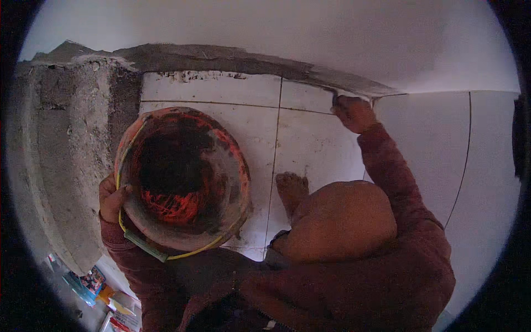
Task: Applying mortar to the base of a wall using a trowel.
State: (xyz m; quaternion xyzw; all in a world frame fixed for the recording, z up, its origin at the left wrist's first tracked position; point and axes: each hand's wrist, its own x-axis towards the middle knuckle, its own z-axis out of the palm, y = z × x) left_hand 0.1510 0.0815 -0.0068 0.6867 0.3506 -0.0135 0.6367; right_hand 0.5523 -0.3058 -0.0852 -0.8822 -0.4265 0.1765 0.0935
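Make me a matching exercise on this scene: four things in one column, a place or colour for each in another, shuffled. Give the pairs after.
Things
1. Left hand
2. Right hand
3. Bare foot
4. Wire handle

Places and colours
A. Yellow
B. On white tiles, just right of the bucket
C. Near the grey strip along the wall
D. At the bucket's left rim

Pairs: 1-D, 2-C, 3-B, 4-A

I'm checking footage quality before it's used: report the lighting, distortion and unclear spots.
Head view: dim, grainy light; the bucket sinks to near-black inside; the tile joint at far right bows with the fisheye, and the corners are black; the right hand looks soft, so what it may hold is unclear.
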